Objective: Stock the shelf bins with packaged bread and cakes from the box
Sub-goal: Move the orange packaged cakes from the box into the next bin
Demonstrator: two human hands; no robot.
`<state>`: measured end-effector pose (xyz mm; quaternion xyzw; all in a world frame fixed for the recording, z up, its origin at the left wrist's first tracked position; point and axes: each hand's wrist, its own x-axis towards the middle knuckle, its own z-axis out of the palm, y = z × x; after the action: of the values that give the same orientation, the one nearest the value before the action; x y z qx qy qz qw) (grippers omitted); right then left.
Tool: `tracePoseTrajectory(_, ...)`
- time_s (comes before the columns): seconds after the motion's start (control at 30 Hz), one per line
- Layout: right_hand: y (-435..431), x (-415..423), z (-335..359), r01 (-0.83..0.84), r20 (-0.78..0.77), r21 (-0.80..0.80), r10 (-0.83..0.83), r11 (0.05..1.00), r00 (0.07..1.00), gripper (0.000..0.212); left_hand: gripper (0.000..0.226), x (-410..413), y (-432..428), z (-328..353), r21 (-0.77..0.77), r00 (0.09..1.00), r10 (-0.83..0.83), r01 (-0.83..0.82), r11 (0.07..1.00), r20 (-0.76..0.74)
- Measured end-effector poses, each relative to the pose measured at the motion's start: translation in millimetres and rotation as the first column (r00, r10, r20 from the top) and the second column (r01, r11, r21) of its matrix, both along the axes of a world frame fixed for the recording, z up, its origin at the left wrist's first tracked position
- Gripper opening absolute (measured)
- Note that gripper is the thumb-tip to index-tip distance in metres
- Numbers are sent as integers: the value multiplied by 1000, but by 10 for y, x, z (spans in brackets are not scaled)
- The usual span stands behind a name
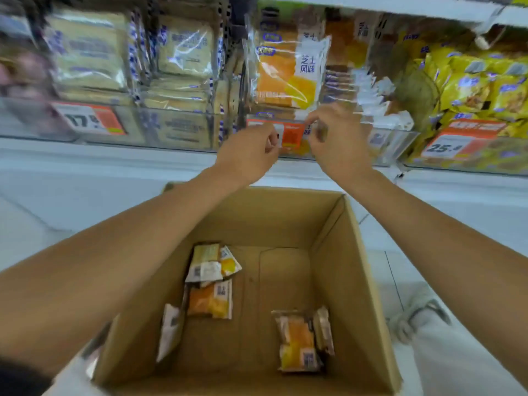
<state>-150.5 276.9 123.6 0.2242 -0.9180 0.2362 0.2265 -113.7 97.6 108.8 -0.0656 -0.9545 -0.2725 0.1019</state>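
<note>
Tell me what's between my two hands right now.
Head view: an orange price label shows in the gap between the left hand and the right hand.

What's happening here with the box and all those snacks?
A person is stocking a shop shelf. The left hand and right hand are up at the front of the bin of orange packets; blur hides whether they grip anything. The box below is nearly empty, with a few loose packets on its bottom.

Head view, forward-down, close above box
</note>
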Motion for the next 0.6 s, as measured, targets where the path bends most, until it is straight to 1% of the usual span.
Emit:
tracePoseTrajectory(0.07, 18, 254, -325, -62, 159, -3, 61, 998, 985, 23, 10, 229, -84, -340, 41, 992, 38, -43, 998, 120)
tracePoseTrajectory(0.1, 27, 372, -529, -81, 273, 3, 77, 997, 959, 23, 10, 340, -153, -554, 54, 980, 60, -72, 996, 191)
tracePoseTrajectory(0.17, 50, 581, -997, -107, 485, 51, 69, 993, 872, 23, 13, 545, -325, -1014, 58, 934, 114, -141, 988, 339)
tracePoseTrajectory(0.23, 70, 741, -1519, -132, 657, 109, 28, 985, 753, 25, 15, 719, -515, -1463, 38, 862, 196, -241, 970, 468)
tracePoseTrajectory(0.3, 78, 871, -2038, -112, 819, 121, -36, 986, 572, 30, 14, 860, -665, -1830, 41, 790, 266, -345, 938, 552)
tracePoseTrajectory(0.33, 60, 931, -2259, -72, 880, 96, -51, 993, 472, 32, 13, 916, -718, -1977, 63, 764, 290, -395, 916, 576)
tracePoseTrajectory(0.4, -43, 1014, -2640, 54, 959, 4, -19, 999, 281, 34, 14, 1007, -781, -2209, 104, 726, 319, -472, 875, 609)
tracePoseTrajectory(0.47, -236, 1063, -2943, 148, 990, -77, 58, 986, 127, 39, 20, 1065, -808, -2373, 104, 705, 331, -497, 862, 627)
tracePoseTrajectory(0.53, -470, 1098, -3217, 192, 994, -112, 113, 975, 8, 51, 22, 1106, -833, -2507, 103, 689, 341, -517, 850, 640)
tracePoseTrajectory(0.6, -701, 1136, -3474, 252, 986, -127, 149, 959, -72, 68, 22, 1148, -870, -2606, 115, 662, 365, -564, 818, 654)
